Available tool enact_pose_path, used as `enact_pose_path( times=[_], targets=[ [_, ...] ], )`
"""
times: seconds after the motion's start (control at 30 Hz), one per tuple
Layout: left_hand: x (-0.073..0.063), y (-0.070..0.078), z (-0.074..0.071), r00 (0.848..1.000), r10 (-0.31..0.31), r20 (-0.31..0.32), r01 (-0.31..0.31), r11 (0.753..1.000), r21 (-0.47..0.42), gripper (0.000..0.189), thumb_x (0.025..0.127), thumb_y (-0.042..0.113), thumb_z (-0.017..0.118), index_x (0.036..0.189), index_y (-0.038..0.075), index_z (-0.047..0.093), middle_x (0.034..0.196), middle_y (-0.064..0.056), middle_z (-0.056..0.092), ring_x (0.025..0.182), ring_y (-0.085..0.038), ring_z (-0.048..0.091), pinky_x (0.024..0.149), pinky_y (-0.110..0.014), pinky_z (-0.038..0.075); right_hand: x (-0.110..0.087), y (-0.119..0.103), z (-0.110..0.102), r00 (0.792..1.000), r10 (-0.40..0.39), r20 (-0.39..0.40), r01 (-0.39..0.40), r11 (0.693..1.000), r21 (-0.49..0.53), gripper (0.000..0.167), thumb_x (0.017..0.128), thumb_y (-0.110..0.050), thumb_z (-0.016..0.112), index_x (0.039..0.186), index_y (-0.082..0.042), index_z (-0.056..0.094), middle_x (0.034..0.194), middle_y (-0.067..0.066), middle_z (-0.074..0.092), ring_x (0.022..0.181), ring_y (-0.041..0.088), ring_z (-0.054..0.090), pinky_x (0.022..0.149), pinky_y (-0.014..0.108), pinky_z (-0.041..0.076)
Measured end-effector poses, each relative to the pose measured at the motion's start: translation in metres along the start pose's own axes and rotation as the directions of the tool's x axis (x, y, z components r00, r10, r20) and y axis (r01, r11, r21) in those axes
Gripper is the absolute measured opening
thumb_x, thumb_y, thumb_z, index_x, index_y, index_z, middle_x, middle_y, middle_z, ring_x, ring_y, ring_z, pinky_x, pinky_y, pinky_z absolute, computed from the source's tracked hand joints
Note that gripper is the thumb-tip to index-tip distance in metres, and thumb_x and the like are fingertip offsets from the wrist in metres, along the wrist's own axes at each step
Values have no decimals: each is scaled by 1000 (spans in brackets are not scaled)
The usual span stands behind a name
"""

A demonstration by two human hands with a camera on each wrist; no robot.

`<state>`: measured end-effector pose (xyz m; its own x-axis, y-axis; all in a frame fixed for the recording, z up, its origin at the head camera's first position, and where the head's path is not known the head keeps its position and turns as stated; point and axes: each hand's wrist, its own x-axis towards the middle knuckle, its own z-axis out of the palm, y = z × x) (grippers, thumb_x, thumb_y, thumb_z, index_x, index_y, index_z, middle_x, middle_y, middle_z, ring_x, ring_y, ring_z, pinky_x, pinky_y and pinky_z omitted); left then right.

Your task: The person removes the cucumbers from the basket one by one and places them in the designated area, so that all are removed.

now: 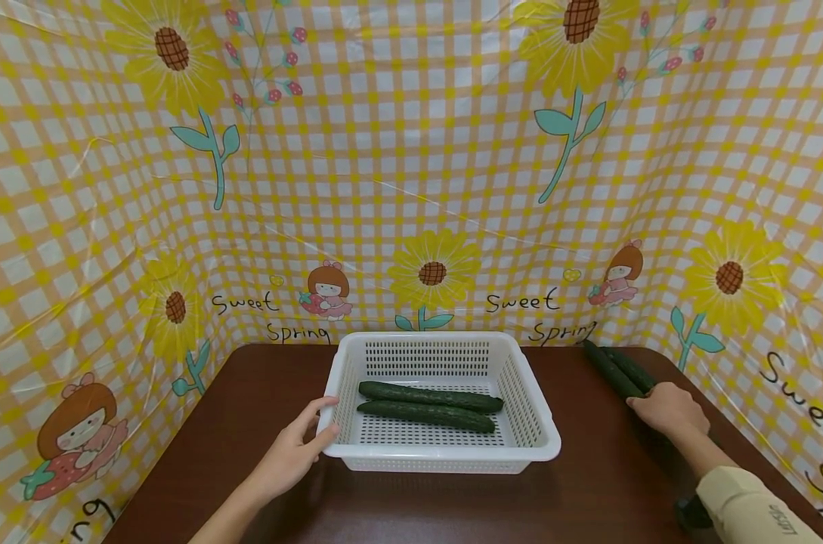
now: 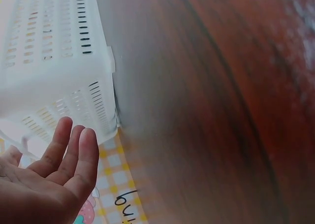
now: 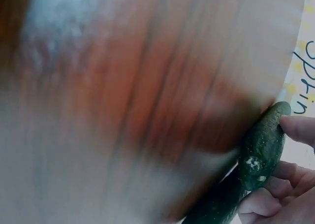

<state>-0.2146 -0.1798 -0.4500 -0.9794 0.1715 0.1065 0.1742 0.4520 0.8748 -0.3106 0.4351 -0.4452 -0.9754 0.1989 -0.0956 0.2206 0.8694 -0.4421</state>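
Observation:
A white perforated plastic basket stands on the dark brown table. Two dark green cucumbers lie side by side across its bottom. At the basket's left rim, my left hand touches the edge with thumb and index finger. In the left wrist view, its other fingers are loosely extended beside the basket wall. My right hand is at the table's right side, over two more cucumbers. The right wrist view shows its thumb and fingers gripping one cucumber, with another cucumber against it.
A yellow-checked cloth with sunflowers and lettering walls in the table at the back and both sides. A small black object, only partly seen, is beneath the right forearm.

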Motion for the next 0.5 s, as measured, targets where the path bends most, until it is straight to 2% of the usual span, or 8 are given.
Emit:
enact_pose_path(
  times=[0.17, 0.37, 0.5],
  targets=[
    [0, 0, 0, 1000, -2, 5, 2, 1000, -5, 46, 102, 31, 61, 145, 25, 47, 114, -10, 65, 84, -18, 59, 68, -30, 48, 3, 3, -3, 1000, -10, 17, 10, 1000, -19, 51, 95, -43, 60, 106, 7, 68, 96, 30, 65, 69, 34, 61, 54, 45, 47],
    [2, 0, 0, 1000, 1, -1, -1, 1000, 9, 45, 102, 30, 61, 145, 24, 48, 109, -9, 65, 82, -18, 58, 68, -29, 48, 7, 3, -6, 999, -35, 12, 35, 998, -45, 64, 92, -43, 63, 129, 9, 59, 122, 40, 57, 76, 42, 63, 54, 48, 49],
    [2, 0, 0, 1000, 6, -3, -6, 1000, 2, 46, 102, 29, 61, 145, 22, 48, 114, -11, 65, 86, -17, 59, 69, -31, 49, 7, 0, -9, 999, -45, -4, 45, 998, -47, 65, 94, -43, 63, 132, 9, 56, 127, 39, 55, 83, 47, 63, 55, 48, 50]
  ],
)
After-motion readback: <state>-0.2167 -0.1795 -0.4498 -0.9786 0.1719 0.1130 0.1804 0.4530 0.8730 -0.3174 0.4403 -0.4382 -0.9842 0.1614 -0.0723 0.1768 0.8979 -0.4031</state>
